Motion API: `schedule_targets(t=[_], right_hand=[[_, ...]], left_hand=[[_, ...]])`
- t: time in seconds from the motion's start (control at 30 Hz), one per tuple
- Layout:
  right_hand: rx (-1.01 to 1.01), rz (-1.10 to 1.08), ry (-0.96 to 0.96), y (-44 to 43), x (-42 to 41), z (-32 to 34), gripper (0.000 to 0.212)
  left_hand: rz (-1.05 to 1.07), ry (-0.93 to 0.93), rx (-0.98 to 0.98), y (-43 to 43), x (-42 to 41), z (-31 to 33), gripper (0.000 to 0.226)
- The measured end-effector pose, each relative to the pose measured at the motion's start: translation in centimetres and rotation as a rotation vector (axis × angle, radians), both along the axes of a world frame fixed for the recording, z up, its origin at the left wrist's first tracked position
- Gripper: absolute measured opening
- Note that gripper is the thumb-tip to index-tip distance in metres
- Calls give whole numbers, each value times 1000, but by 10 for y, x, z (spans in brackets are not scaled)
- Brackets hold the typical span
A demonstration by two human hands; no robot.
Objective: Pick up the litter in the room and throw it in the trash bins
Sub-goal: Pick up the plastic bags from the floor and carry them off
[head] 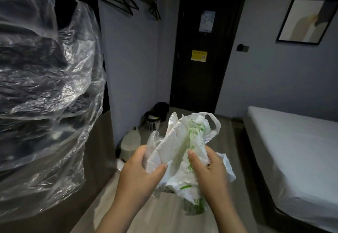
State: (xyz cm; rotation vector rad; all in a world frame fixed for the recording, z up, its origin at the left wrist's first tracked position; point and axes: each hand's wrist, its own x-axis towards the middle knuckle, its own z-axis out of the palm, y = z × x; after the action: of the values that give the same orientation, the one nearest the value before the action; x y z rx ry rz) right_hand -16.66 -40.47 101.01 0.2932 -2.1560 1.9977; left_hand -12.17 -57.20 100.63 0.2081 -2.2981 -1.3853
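Fingers (141, 155) of left hand (139, 176): curled, thumb pinching the white plastic bag (180, 141) and a scrap of clear film (152, 141); right hand (210, 172): fingers curled round the same bag, thumb pressed on its green print; bag: crumpled, held in the air above the floor (164, 214), handle loops upward; perforated waste basket (152, 123): by the wall ahead, well apart from the bag; black bin (161, 106): just behind it; pale lidded bin (130, 142): nearer, left of the bag; bed (292, 150): right.
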Motion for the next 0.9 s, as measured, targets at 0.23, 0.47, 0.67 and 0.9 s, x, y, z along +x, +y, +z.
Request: schedule_targets(t=[0.23,0.47,0.67,0.9], right_hand=[[-24,-11,-33,11,-131,-17,10],[-30,-2,-53,38,-267,-9,11],[8,-7,-81,42,-360,-18,10],[49,-22,-96,15,-489,-35,9]], left_hand=[[-17,-10,-49,13,-132,-11,24],[-27,-37,-82,37,-267,-3,29],[-19,-46,-79,37,-361,-11,30],[-18,-77,-54,9,-487,-27,25]])
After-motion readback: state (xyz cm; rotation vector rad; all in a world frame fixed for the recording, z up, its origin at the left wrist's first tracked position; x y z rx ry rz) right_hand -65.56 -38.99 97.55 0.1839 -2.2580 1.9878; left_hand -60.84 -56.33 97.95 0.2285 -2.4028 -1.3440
